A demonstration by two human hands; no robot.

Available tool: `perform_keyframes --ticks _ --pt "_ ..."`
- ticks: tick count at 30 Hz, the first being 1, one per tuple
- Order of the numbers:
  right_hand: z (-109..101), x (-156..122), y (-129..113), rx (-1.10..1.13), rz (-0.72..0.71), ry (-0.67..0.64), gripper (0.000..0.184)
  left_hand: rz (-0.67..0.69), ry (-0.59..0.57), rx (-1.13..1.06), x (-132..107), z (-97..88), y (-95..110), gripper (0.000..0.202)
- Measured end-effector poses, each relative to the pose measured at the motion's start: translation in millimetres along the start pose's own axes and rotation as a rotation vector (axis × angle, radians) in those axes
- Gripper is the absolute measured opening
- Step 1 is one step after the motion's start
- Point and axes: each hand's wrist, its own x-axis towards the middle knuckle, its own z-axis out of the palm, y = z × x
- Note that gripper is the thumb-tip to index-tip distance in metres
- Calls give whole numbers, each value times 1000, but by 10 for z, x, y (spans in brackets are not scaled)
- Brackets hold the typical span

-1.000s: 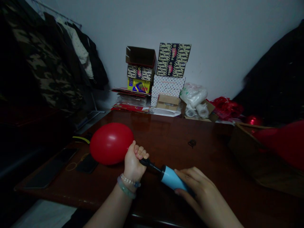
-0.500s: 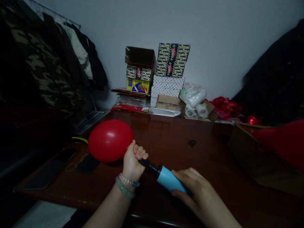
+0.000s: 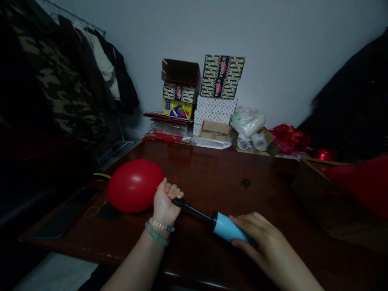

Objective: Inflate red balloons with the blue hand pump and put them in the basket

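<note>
A round, inflated red balloon [image 3: 135, 186] sits over the left part of the dark wooden table. My left hand [image 3: 166, 202] is closed around the balloon's neck and the black tip end of a hand pump, so the joint between them is hidden. The pump's thin black rod shows between that hand and the light blue pump barrel [image 3: 229, 227]. My right hand [image 3: 260, 238] is wrapped around the rear of the blue barrel, low and to the right. A beaded bracelet and a pale green bangle circle my left wrist.
Phones [image 3: 66, 212] lie at the table's left edge, with a yellow loop nearby. A dark coil [image 3: 245, 183] rests right of centre. An open carton [image 3: 321, 198] with red balloons stands at right; stacked boxes [image 3: 215, 109] line the back.
My hands have moved apart, the right one shifting rightward with the blue barrel. More of the pump's rod now shows. The balloon and left hand have shifted slightly left.
</note>
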Motion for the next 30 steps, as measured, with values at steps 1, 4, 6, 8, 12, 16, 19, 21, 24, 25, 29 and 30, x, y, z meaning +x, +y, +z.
perform_keyframes --ticks 1,4,6,8,12,16,19,21,24,25,29,30 --pt "13 7 -8 -12 -10 14 33 1 -3 4 -6 2 -12 42" --pt "73 34 -56 -47 -31 42 35 -15 -4 4 -31 14 -50 43" --pt "127 53 -98 -63 -38 51 37 -38 -1 0 -47 11 -88 44" --pt "180 69 -134 -66 -47 54 37 -60 -2 2 -57 -3 -135 45" --pt "239 88 -163 -36 -65 53 38 -74 -29 19 -73 -33 -204 46" --pt "232 97 -175 12 -57 37 36 -62 -41 29 -92 -20 -188 46" --pt "214 96 -176 50 -49 16 35 -72 -44 27 -91 0 -141 46" --pt "200 89 -154 62 -45 7 37 -70 -45 26 -74 7 -100 46" --pt "156 68 -83 63 -37 -5 38 -36 -39 16 -30 9 -26 45" --pt "136 60 -55 63 -35 -9 38 -25 -37 11 -14 11 1 45" --pt "54 40 10 63 -34 -28 35 7 -32 -12 32 27 84 45" --pt "42 40 9 60 -34 -33 35 10 -26 -15 38 31 93 45"
